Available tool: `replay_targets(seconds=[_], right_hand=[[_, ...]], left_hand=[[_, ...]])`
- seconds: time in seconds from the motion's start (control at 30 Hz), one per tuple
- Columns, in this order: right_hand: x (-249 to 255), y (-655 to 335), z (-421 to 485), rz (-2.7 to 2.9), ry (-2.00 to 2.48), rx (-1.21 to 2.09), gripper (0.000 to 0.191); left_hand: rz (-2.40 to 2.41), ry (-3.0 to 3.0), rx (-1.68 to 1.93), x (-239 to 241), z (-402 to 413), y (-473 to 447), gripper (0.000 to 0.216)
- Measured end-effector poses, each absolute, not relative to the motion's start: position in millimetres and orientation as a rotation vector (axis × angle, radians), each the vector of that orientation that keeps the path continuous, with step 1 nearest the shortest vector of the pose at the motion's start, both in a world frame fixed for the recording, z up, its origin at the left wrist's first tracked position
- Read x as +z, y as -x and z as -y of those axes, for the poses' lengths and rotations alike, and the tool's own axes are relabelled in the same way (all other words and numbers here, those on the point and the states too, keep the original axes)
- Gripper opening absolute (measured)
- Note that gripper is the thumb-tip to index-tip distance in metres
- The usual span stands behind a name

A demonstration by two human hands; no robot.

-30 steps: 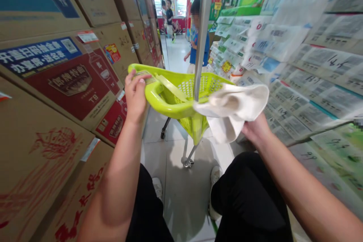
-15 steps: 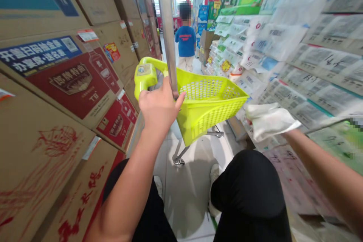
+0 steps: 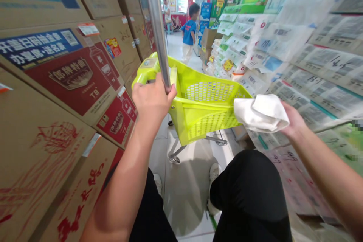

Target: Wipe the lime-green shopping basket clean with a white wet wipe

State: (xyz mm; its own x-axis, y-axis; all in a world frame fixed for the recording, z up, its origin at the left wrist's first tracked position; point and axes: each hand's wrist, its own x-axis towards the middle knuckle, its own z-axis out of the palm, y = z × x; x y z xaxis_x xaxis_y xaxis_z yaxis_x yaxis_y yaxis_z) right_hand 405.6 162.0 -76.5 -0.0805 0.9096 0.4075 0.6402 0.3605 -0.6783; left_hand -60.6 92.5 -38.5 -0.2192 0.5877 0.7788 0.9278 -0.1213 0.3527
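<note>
A lime-green plastic shopping cart stands on wheels in the aisle in front of my knees. Its grey metal pole rises from the near rim. My left hand is closed around the base of that pole, beside the cart's green handle. My right hand holds a folded white cloth pressed against the cart's right rim corner. I am crouched low, both knees in black trousers in view.
Stacked cardboard boxes wall the left side. Shelves of packaged goods line the right. A child in a blue shirt stands farther down the tiled aisle. Another person is at the far end.
My left hand went from the cart's handle to the pole. The cart swung round and tilted. My right hand brought the cloth back against the cart's right rim. The child walked farther away.
</note>
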Motion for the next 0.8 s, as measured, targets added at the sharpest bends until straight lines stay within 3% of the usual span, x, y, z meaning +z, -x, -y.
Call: replay_targets(seconds=[0.1, 0.17, 0.33, 0.47, 0.6, 0.8], right_hand=[[-71.1, -378.3, -169.4, 1.347, 1.265, 0.770, 0.039], [-70.2, -344.9, -169.5, 1.311, 1.233, 0.676, 0.044], [-72.6, -213.6, -140.4, 2.040, 0.805, 0.573, 0.051], [-71.5, -139.3, -122.3, 2.101, 0.659, 0.654, 0.047], [-85.2, -149.8, -137.3, 2.129, 0.865, 0.498, 0.038], [-112.5, -246.8, -172.6, 2.430, 1.301, -0.079, 0.056]], left_hand=[[1.786, 1.670, -1.285, -39.3, -92.7, 58.9, 0.027], [1.767, 1.678, -1.311, -39.9, -92.8, 57.3, 0.025], [1.728, 1.681, -1.311, -43.5, -95.0, 52.2, 0.019], [1.717, 1.671, -1.343, -45.5, -95.5, 52.8, 0.016], [1.734, 1.649, -1.358, -45.8, -95.0, 64.4, 0.015], [1.686, 1.618, -1.374, -48.5, -101.2, 87.4, 0.013]])
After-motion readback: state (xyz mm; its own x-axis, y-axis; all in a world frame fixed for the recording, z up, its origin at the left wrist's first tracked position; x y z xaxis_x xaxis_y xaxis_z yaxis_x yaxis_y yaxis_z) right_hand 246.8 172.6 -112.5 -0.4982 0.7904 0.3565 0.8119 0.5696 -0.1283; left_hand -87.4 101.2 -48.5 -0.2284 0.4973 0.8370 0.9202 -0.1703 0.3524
